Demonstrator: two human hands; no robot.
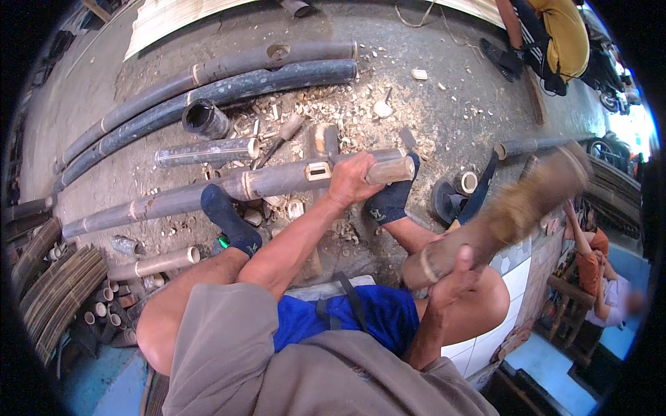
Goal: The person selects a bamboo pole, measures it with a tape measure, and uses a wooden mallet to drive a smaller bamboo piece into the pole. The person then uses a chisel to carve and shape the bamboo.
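Observation:
My left hand (352, 179) is closed round a pale wooden handle (392, 170) with a blunt round end. The handle's other end is hidden by the hand. Beneath it lies a long bamboo pole (173, 201) with a rectangular slot (318, 170) cut in it, close to my left hand. My socked feet rest against the pole. In my right hand (454, 277) is a thick wooden club (513, 211), raised to the right and smeared by motion, its middle worn rough. A wooden-handled tool (288, 132) lies beyond the pole.
Two long dark bamboo poles (229, 80) lie farther off, with short bamboo tubes (208, 151) nearer. Pale wood chips (374, 111) cover the floor. Bundled slats (62, 298) stand at left. One person (562, 35) is at far right, another (603, 284) sits at right.

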